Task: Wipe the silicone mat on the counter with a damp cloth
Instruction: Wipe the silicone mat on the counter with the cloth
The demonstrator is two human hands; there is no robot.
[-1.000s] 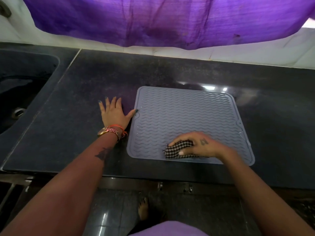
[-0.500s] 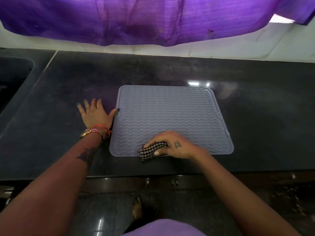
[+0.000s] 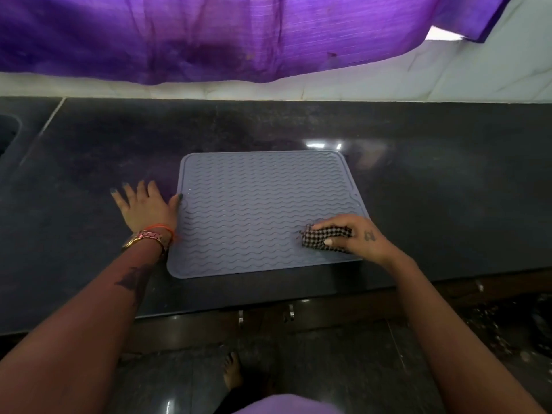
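A grey silicone mat (image 3: 257,210) with wavy ridges lies flat on the dark counter (image 3: 448,204). My right hand (image 3: 358,237) grips a folded black-and-white checked cloth (image 3: 325,237) and presses it on the mat's near right corner. My left hand (image 3: 146,206) lies flat on the counter just left of the mat, fingers spread, with the thumb tip touching the mat's left edge.
A purple curtain (image 3: 239,34) hangs over the back wall above the counter. A sink's edge (image 3: 9,132) shows at the far left. The counter's front edge (image 3: 328,297) runs close below the mat; the floor and my foot (image 3: 231,370) are beneath.
My right hand has slid the cloth to the right along the mat's near edge, from the near middle to the near right corner. The left hand has stayed by the mat's left edge.
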